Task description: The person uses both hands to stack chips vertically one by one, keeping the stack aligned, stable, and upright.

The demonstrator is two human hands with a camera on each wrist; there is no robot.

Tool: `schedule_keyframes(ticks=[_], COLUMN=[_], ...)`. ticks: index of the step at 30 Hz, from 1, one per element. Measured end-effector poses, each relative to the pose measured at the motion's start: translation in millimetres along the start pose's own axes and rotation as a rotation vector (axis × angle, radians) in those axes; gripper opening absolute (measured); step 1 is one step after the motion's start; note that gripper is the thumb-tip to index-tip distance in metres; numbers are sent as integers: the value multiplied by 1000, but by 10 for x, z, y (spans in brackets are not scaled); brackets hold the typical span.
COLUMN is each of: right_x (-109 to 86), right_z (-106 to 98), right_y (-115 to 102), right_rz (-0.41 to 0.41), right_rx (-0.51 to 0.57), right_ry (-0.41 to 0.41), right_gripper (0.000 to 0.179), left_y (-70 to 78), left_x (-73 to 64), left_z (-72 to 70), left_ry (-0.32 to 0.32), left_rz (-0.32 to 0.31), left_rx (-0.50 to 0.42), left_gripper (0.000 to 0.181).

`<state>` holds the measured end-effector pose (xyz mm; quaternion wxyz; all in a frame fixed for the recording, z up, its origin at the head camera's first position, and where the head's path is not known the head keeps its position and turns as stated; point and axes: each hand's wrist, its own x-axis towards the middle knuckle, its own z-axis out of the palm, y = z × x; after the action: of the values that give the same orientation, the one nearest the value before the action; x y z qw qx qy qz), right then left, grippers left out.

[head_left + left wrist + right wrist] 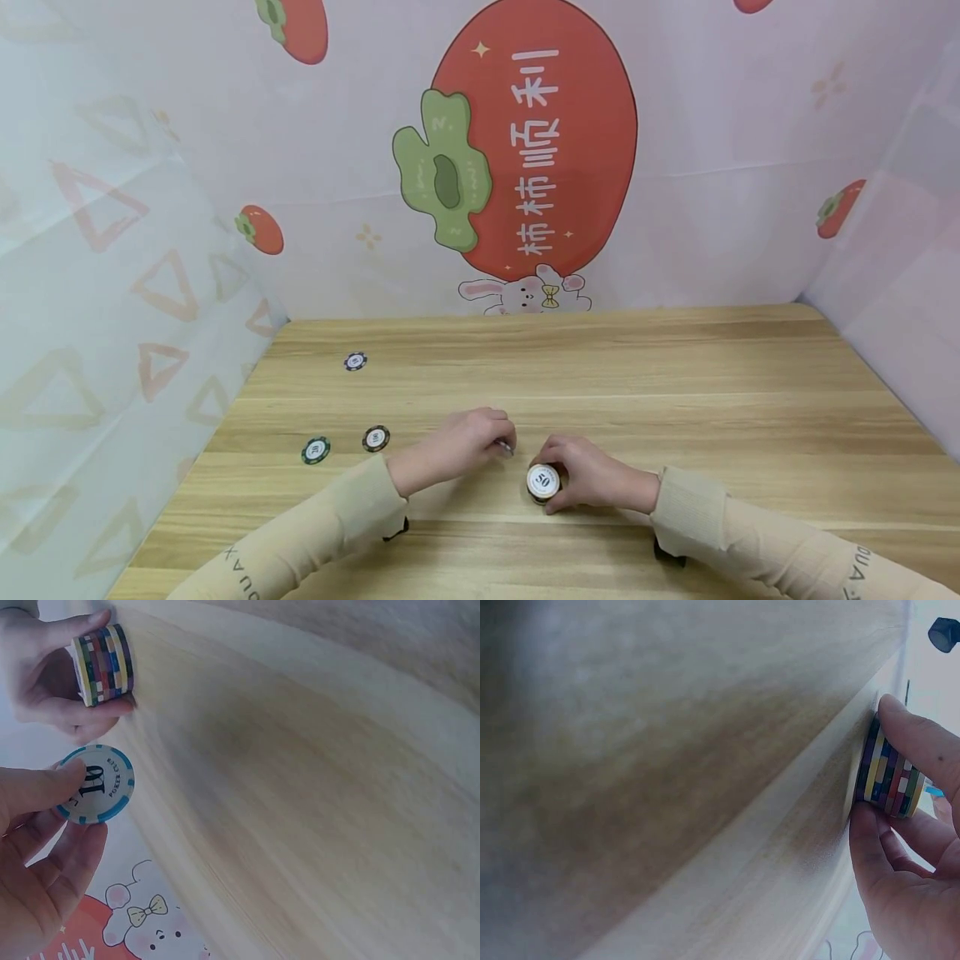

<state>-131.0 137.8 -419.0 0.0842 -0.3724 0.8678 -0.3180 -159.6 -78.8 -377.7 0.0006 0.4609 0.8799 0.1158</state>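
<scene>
In the head view my right hand (592, 475) grips the sides of a stack of poker chips (543, 481), thumb on one side and fingers on the other. A white "50" chip tops the stack, and its layered coloured edges show in the right wrist view (889, 776). Just to the left, my left hand (476, 442) pinches a single poker chip. The left wrist view shows that chip (97, 784) as white with a light blue rim and the number 10, held between thumb and fingers. It is apart from the stack.
Three loose chips lie flat on the left of the wooden table (675, 383): a purple-rimmed chip (356, 361) farther back, a dark-rimmed "100" chip (376, 438) and a green-rimmed chip (316, 450). Printed cloth walls (712, 208) border the table at the back and sides.
</scene>
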Motion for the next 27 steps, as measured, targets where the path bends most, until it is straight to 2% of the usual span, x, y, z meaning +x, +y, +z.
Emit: schedule_keyframes(ticks=[9, 22, 27], right_x=[10, 11, 4], right_z=[-9, -18, -11], right_y=[3, -13, -12], right_rz=[17, 34, 20], right_rx=[21, 39, 36], right_ry=[-12, -24, -12], right_gripper=[40, 42, 42], left_y=[30, 32, 69], left_x=[49, 81, 60], left_z=[11, 93, 148], left_ry=[-14, -91, -123], left_rz=[-39, -186, -271], left_rx=[-187, -492, -697], left_gripper=[6, 6, 8])
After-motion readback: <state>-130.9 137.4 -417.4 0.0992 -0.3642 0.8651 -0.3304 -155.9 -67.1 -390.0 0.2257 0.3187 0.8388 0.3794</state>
